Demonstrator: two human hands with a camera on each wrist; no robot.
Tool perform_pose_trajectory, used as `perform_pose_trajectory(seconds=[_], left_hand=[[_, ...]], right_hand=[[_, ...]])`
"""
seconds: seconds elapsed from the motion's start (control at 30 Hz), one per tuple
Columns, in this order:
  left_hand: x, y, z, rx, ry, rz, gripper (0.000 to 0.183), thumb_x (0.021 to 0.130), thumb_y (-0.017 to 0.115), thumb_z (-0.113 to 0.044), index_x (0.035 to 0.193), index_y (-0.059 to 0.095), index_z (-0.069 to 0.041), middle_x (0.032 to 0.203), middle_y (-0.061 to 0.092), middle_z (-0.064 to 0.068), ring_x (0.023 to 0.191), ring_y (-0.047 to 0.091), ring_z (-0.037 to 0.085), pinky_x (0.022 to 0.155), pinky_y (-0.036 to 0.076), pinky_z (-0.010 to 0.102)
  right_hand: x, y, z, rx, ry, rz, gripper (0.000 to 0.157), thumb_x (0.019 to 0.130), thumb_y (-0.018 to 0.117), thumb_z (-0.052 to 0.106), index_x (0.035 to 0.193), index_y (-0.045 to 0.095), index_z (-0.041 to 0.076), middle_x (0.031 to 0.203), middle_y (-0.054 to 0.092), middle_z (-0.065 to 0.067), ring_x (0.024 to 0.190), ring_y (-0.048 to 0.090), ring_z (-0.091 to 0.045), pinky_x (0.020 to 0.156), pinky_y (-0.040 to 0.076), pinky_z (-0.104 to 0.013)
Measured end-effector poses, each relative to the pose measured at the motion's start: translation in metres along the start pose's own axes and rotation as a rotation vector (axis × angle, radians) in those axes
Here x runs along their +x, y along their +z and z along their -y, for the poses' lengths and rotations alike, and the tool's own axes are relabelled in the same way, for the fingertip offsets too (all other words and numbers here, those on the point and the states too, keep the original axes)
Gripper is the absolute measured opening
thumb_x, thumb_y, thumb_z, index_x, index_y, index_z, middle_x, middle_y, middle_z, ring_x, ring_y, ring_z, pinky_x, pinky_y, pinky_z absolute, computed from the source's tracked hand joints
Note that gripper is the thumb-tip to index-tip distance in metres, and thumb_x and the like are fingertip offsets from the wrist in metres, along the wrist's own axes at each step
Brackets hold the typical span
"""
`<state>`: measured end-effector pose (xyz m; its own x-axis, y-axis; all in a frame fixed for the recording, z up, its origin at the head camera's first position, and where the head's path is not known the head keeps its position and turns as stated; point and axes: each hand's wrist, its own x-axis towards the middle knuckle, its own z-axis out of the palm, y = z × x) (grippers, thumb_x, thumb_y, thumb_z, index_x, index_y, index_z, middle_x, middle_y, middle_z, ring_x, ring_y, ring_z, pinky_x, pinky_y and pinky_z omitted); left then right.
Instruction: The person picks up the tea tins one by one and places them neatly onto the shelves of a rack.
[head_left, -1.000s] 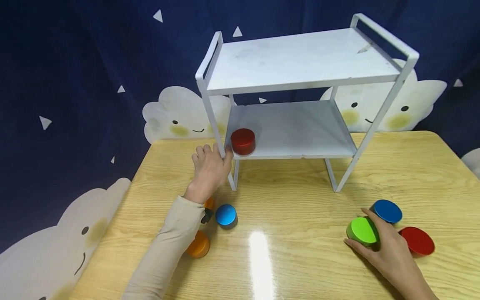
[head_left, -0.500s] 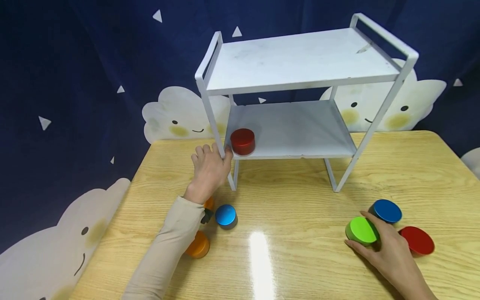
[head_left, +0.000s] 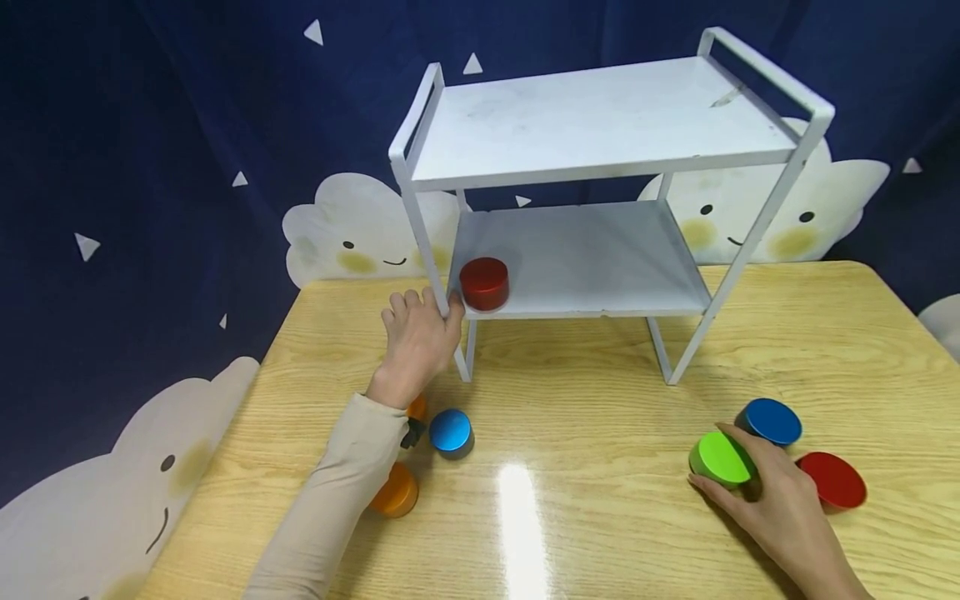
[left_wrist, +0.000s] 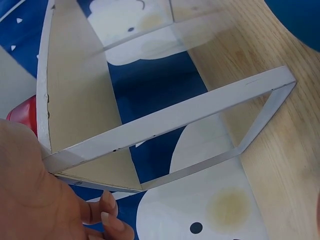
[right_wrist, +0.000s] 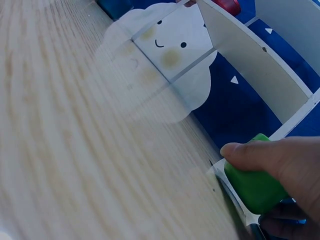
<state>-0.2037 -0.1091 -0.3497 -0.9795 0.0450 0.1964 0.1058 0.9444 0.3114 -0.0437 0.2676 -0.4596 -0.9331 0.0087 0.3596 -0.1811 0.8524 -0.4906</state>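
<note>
My left hand [head_left: 420,337] grips the left front post of a white two-tier rack [head_left: 585,308], thumb on the post's inner side and fingers on its outer side. Just right of that thumb, a red round tin [head_left: 484,284] sits on the lower shelf, at its left front corner. On the right of the table, my right hand [head_left: 780,492] holds a green round tin [head_left: 718,460] between thumb and fingers. In the right wrist view, the thumb lies along the side of the green tin [right_wrist: 255,187]; the other fingers are partly hidden behind it.
A blue tin [head_left: 772,421] and another red tin [head_left: 832,481] stand beside my right hand. Near my left forearm are a light blue tin [head_left: 452,433] and an orange tin [head_left: 396,492], with another orange one partly hidden by the wrist. A dark blue curtain [head_left: 187,100] hangs behind the table.
</note>
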Motion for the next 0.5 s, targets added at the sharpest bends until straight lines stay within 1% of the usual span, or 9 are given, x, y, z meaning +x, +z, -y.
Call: perform_pose_trajectory(seconds=[0.2, 0.5], left_hand=[[-0.0004, -0.0001, 0.0002, 0.002, 0.005, -0.006, 0.047, 0.101, 0.026, -0.041, 0.082, 0.044, -0.002, 0.081, 0.041, 0.015, 0.081, 0.035, 0.034, 0.071, 0.027, 0.043], [-0.0006, -0.0001, 0.0003, -0.006, 0.004, 0.000, 0.047, 0.101, 0.025, -0.041, 0.081, 0.044, -0.003, 0.080, 0.041, 0.015, 0.080, 0.034, 0.033, 0.070, 0.026, 0.042]], right_hand=[[0.0004, -0.0009, 0.0014, 0.000, 0.004, -0.001, 0.077, 0.065, 0.089, 0.022, 0.130, 0.053, 0.000, 0.116, 0.057, -0.025, 0.102, 0.053, -0.041, 0.074, 0.042, -0.055], [0.0005, -0.0005, 0.0028, 0.003, 0.008, 0.005, 0.076, 0.066, 0.089, 0.026, 0.129, 0.054, 0.002, 0.116, 0.058, -0.024, 0.101, 0.054, -0.040, 0.074, 0.043, -0.055]])
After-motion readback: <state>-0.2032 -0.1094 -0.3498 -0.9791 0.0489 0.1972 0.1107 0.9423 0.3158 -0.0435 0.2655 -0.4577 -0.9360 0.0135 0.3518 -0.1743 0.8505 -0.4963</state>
